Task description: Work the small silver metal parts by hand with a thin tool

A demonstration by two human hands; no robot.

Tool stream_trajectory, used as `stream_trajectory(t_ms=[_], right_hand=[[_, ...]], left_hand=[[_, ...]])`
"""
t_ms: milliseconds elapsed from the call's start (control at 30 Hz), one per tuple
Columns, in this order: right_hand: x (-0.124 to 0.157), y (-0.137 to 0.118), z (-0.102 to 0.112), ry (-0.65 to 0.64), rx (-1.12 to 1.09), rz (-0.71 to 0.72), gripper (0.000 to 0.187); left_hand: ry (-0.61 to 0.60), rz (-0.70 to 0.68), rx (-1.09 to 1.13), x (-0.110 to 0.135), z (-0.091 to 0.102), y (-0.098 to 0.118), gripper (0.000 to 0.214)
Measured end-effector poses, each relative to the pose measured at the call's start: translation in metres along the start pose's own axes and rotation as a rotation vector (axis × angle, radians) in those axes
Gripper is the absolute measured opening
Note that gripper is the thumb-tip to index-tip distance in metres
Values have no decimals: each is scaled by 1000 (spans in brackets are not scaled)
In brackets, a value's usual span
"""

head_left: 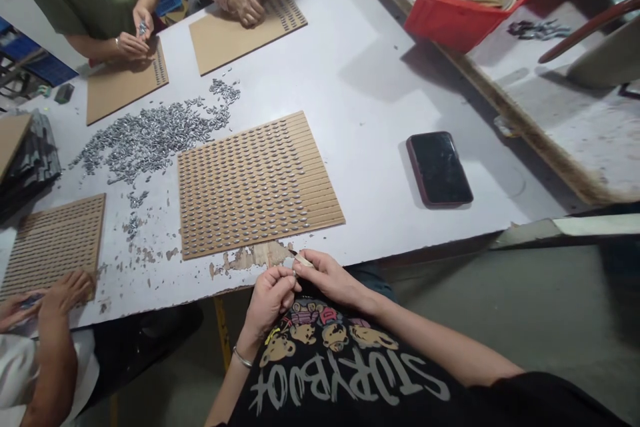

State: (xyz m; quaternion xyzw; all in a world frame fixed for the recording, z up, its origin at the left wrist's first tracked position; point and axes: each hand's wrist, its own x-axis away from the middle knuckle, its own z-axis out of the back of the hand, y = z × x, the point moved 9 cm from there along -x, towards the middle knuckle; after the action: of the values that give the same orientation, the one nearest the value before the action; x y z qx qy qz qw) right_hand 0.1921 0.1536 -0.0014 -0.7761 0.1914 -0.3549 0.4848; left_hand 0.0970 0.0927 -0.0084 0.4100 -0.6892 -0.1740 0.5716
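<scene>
My left hand [273,295], with a bracelet at the wrist, is closed in a pinch at the table's front edge. What its fingertips hold is too small to make out. My right hand [330,278] meets it there, its fingers closed on a small pale-handled tool with a dark pointed tip [303,259]. Just beyond both hands lies a brown ridged cardboard sheet [323,197]. Rows of small silver oval metal pieces cover most of it; a strip along its right side is bare. Left of the sheet, a loose pile of similar metal pieces [150,137] spreads over the white table [370,147].
A dark phone [440,168] lies to the right. A red bin [450,17] with tape rolls stands at the back right. Co-workers' hands work at other cardboard sheets [215,43] across the table and at a filled sheet [60,233] on the left.
</scene>
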Motion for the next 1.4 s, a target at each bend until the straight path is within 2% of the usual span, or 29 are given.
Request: stream_trajectory(t_ms=[100, 233, 333, 400, 500, 633, 767, 933, 1100, 1233, 1300, 1400], right_hand=[[1, 2, 3, 53, 0, 6, 42], [3, 2, 4, 97, 74, 72, 42], [6, 2, 6, 133, 166, 89, 41], [7, 2, 7, 154, 150, 84, 41], [5, 7, 4, 152, -67, 34, 43], [1, 16, -8, 99, -416, -58, 48], [-2, 20, -17, 54, -515, -70, 46], [-1, 18, -18, 45, -405, -61, 45], [2, 3, -15, 52, -295, 4, 44], [5, -4, 4, 157, 4, 77, 42], [7, -9, 15, 218, 172, 134, 40], [10, -15, 19, 224, 360, 231, 37]], left_hand=[[-16, -25, 30, -2, -1, -2, 31], [31, -20, -12, -3, 3, -5, 38], [-2, -7, -18, -1, 0, -7, 37], [-14, 4, -3, 1, -1, -7, 35], [61, -23, 26, 3, 7, -5, 37], [226, -172, -137, 7, 20, 5, 35], [300, -246, -148, 8, 20, 6, 35], [320, -336, -90, 3, 21, 7, 33], [213, -247, 71, -4, 17, -2, 37], [118, -154, 192, -5, 5, -3, 35], [112, -130, 250, -5, 3, -2, 34], [124, -124, 337, -6, 4, -2, 34]])
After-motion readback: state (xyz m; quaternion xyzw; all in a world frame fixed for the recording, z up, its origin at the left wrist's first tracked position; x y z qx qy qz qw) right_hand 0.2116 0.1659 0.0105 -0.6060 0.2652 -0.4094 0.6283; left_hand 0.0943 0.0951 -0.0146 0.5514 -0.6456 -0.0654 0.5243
